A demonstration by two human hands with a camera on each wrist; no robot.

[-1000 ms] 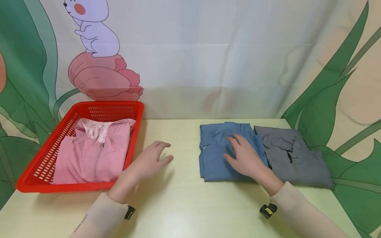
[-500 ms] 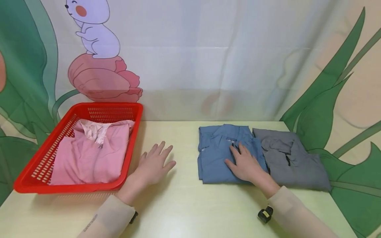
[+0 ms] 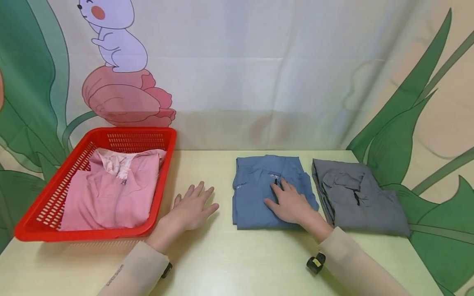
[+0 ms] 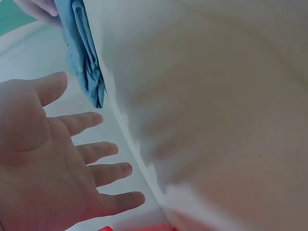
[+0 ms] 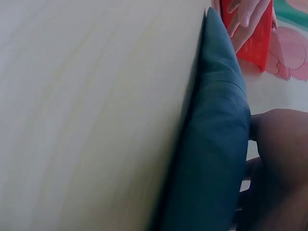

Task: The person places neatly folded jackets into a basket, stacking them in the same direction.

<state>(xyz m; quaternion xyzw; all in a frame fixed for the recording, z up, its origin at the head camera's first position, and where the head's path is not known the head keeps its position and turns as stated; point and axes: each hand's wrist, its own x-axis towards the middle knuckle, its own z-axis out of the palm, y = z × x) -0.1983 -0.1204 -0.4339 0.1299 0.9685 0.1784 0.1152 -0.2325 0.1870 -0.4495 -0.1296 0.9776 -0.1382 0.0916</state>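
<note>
My right hand (image 3: 290, 203) lies with fingers spread on a folded blue garment (image 3: 252, 205), which has a small black tab near its collar. In the right wrist view, the blue garment's folded edge (image 5: 211, 159) lies against the table, with the fingers over its top. My left hand (image 3: 190, 207) is held out flat over the table, fingers spread, holding nothing. It is between the red basket (image 3: 92, 235) and the blue garment. In the left wrist view its palm (image 4: 48, 159) and fingers stand apart from the blue cloth (image 4: 79, 53).
A folded grey garment (image 3: 370, 216) lies on the right, a narrow gap from the blue one. Inside the basket sits a folded pink zip garment (image 3: 107, 205). A printed curtain (image 3: 222, 82) hangs behind the pale table (image 3: 229, 263).
My right hand has come down onto the blue garment and slid it left, parting it from the grey one. The left hand's fingers have straightened and spread.
</note>
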